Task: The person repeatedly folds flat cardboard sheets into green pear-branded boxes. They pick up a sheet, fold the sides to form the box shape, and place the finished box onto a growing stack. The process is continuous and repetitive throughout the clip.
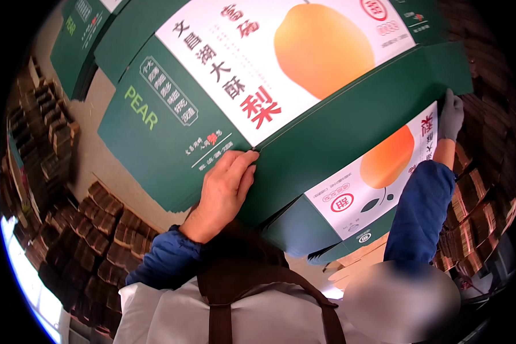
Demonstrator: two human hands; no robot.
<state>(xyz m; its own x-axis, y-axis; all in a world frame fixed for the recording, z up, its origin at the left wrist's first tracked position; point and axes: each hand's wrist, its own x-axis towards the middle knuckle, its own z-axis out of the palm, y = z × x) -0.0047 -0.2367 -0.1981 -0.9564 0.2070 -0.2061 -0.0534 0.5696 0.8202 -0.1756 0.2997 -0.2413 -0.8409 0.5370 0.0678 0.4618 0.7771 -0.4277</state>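
Observation:
A large green printed carton (pixel 304 149), partly unfolded into panels, spreads in front of me. A big yellow pear picture on white fills its upper panel, and a smaller orange-toned one is on the side panel nearer me. My left hand (pixel 229 183) is bare, its fingers bent together on the fold at the lower corner of the white print. At the carton's right end, my right hand (pixel 452 117), in a grey glove, closes on the edge of the side panel; part of its fingers is hidden. Both sleeves are blue.
Stacks of flat brown cardboard (pixel 106 229) stand at the left, with more brown stacks (pixel 470 212) along the right. Another green carton (pixel 77 51) lies at the upper left. A blurred round patch covers the lower right.

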